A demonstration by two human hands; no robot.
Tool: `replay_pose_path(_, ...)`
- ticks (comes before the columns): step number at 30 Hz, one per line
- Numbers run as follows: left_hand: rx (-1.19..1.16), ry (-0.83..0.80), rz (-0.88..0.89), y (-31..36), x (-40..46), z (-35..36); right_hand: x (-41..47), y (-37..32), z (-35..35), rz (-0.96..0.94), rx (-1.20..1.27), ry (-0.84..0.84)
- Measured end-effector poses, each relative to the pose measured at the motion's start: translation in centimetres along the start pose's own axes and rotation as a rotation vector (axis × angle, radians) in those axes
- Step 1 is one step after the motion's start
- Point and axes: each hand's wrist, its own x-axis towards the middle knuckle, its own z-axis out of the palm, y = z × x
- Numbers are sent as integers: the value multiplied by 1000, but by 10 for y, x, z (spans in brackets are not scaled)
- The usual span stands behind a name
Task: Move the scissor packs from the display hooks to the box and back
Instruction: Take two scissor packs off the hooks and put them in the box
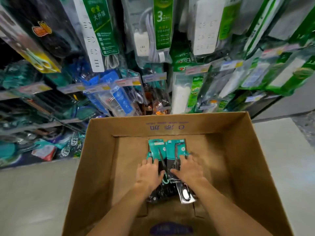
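Two teal-carded scissor packs (166, 150) are seen side by side on the floor of one open cardboard box (100, 167); darker packs lie heaped beneath them, their number not to be told. The left hand (148, 174) is laid on the left pack, the right hand (189, 169) on the right, fingers curled over the edges. The box is set on a pale, smooth floor (34, 193) before a display (119, 65) hung with glossy plastic-wrapped power strips and blurred packs.
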Motion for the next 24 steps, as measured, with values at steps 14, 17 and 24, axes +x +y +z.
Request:
replay_pose_path(14,-766,-53,-262,-8,13,41,24,54,-5,-90,435,-216)
replay_pose_path(17,-846,-92,-259,-15,12,36,30,63,-8,-131,479,-270)
replay_pose_path(24,-1025,-152,-279,-24,0,16,36,82,-3,-92,713,-344)
